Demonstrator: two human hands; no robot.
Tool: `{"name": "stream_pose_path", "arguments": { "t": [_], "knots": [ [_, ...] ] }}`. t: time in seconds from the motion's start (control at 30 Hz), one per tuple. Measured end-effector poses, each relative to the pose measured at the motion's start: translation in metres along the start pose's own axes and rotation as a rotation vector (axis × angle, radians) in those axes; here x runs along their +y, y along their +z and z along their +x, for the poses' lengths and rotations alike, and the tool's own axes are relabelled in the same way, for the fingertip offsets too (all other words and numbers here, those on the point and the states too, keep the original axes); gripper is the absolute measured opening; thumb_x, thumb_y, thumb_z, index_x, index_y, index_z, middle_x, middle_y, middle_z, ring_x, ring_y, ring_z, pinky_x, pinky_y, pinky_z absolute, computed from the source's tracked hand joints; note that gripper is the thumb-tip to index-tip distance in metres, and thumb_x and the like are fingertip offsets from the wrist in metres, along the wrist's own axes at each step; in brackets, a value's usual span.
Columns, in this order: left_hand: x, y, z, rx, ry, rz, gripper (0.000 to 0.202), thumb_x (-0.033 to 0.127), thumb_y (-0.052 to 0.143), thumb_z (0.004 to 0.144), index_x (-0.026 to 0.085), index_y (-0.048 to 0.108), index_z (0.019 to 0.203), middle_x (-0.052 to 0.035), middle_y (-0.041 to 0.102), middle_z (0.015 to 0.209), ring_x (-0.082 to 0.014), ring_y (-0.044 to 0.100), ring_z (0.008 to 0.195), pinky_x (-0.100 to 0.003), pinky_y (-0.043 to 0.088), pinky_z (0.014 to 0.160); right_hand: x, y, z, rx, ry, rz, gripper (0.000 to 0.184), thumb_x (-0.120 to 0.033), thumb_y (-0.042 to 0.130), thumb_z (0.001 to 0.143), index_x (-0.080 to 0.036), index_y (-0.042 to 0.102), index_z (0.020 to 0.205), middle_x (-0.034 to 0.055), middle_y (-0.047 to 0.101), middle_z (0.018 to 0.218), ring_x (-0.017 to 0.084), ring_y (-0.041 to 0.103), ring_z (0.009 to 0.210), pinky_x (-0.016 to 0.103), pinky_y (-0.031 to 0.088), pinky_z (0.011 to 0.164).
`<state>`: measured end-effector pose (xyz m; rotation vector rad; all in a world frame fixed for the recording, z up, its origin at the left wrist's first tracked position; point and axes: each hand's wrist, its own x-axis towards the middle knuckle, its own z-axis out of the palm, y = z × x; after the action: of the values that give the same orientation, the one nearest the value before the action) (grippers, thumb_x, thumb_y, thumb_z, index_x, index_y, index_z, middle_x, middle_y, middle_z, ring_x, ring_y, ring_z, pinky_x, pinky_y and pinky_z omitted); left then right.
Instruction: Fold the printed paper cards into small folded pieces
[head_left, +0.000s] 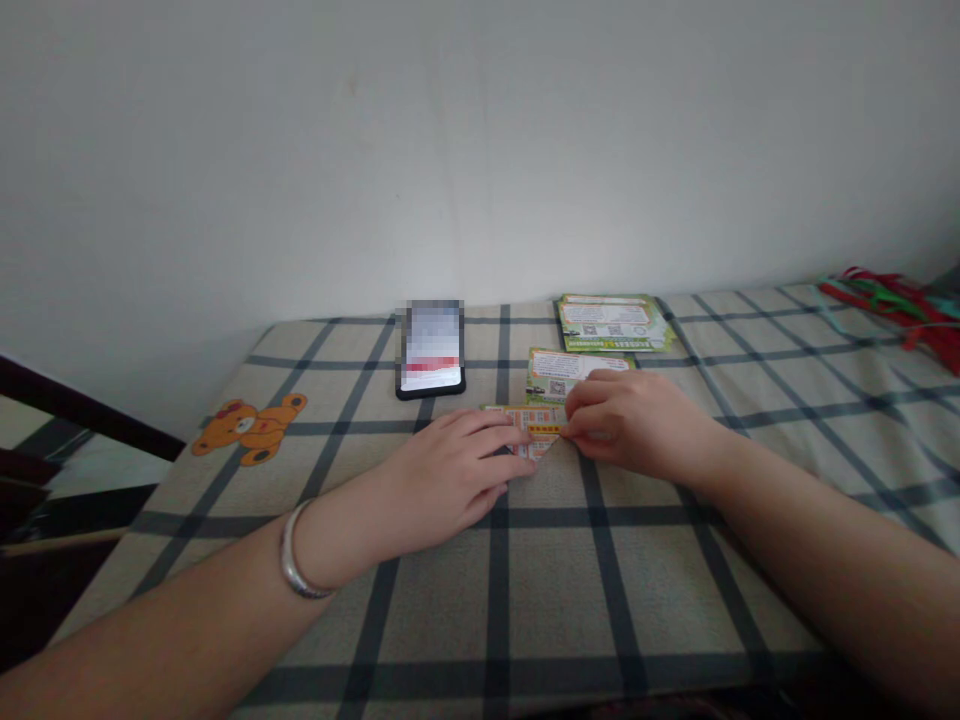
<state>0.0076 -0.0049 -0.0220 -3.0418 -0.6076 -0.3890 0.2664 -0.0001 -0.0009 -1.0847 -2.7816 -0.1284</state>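
A small orange and green printed paper (541, 430) lies on the checked cloth (540, 590), partly folded. My left hand (457, 475) rests flat on its left part, fingers stretched out and pressing it down; a silver bangle (296, 560) circles that wrist. My right hand (637, 420) is curled over the paper's right part, fingertips pinching its edge. A second printed card (559, 372) lies just behind my right hand, partly hidden by it.
A black phone (430, 348) lies face up behind my left hand. A stack of green flyers (613, 322) sits near the wall. Red and green ribbons (900, 305) lie at the far right. A bear print (247, 428) marks the cloth at the left, near the surface's edge.
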Motion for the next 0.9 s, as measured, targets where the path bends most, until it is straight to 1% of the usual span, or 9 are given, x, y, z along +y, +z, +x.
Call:
{"name": "stream_pose_path", "arguments": {
  "t": [0.2, 0.4, 0.63, 0.77, 0.9],
  "knots": [
    [-0.001, 0.000, 0.000, 0.004, 0.003, -0.013, 0.029, 0.016, 0.051, 0.091, 0.022, 0.062, 0.117, -0.0074, 0.059, 0.130, -0.0240, 0.046, 0.129, -0.047, 0.042, 0.106, 0.002, -0.001, 0.000, 0.000, 0.004, 0.009, 0.012, -0.019, 0.060, 0.082, -0.022, 0.070, 0.076, 0.0013, 0.066, 0.082, 0.017, 0.057, 0.080, 0.029, 0.039, 0.067],
    [-0.002, 0.002, 0.000, 0.024, 0.017, -0.011, 0.029, 0.016, 0.051, 0.091, 0.022, 0.062, 0.117, -0.0070, 0.061, 0.128, -0.0237, 0.046, 0.128, -0.047, 0.042, 0.106, 0.003, -0.003, 0.000, -0.002, 0.014, 0.039, 0.013, -0.017, 0.060, 0.082, -0.021, 0.070, 0.075, 0.0017, 0.067, 0.084, 0.015, 0.058, 0.078, 0.029, 0.041, 0.069],
    [-0.003, -0.001, 0.001, 0.052, 0.051, -0.013, 0.030, 0.014, 0.052, 0.090, 0.023, 0.063, 0.116, -0.0039, 0.063, 0.124, -0.0237, 0.049, 0.125, -0.045, 0.044, 0.104, 0.005, 0.001, -0.002, 0.010, 0.071, 0.037, 0.012, -0.020, 0.062, 0.080, -0.024, 0.072, 0.077, -0.0019, 0.069, 0.086, 0.013, 0.060, 0.074, 0.026, 0.039, 0.061],
    [-0.003, -0.001, 0.001, 0.044, 0.051, -0.003, 0.031, 0.014, 0.051, 0.090, 0.022, 0.062, 0.117, -0.0038, 0.063, 0.124, -0.0239, 0.050, 0.124, -0.045, 0.044, 0.104, 0.009, 0.003, -0.002, 0.012, 0.062, 0.057, 0.011, -0.020, 0.062, 0.080, -0.024, 0.072, 0.077, -0.0028, 0.070, 0.088, 0.013, 0.062, 0.075, 0.027, 0.041, 0.066],
    [-0.004, -0.001, 0.000, 0.038, 0.053, 0.000, 0.032, 0.015, 0.052, 0.089, 0.023, 0.061, 0.119, -0.0042, 0.063, 0.124, -0.0242, 0.050, 0.125, -0.046, 0.044, 0.103, 0.014, 0.003, -0.002, 0.043, 0.023, 0.036, 0.012, -0.020, 0.061, 0.080, -0.024, 0.072, 0.078, -0.0028, 0.071, 0.086, 0.013, 0.062, 0.073, 0.029, 0.040, 0.069]
  ]
}}
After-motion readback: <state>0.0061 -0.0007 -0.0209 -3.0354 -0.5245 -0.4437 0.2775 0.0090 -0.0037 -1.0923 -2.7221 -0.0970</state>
